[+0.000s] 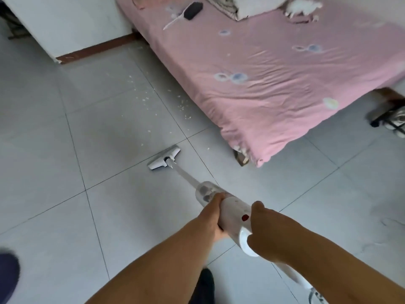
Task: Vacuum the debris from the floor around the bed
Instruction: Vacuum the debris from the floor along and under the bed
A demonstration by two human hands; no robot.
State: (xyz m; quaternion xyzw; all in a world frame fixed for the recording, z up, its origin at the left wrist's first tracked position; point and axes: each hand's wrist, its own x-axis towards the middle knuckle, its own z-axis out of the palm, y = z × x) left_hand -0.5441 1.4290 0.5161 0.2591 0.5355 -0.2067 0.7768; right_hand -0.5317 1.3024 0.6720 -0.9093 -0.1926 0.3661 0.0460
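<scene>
I hold a white stick vacuum (pixel 234 213) with both hands. My left hand (pixel 213 213) grips the body just behind the clear dust cup. My right hand (pixel 266 229) grips the rear handle beside a red button. The thin tube runs forward to the floor head (pixel 164 160), which rests flat on the grey tiles. Pale crumbs of debris (pixel 144 97) lie scattered on the floor beyond the head, along the left side of the bed. The bed (pixel 274 73) has a pink sheet that hangs over its near corner.
A dark brush with a white handle (pixel 190 12) lies on the bed, with white fluff (pixel 304 6) near folded bedding. A white wall with a brown skirting (pixel 96 49) stands at the back left. A wheeled stand (pixel 392 119) is at the right. My foot (pixel 203 286) is below.
</scene>
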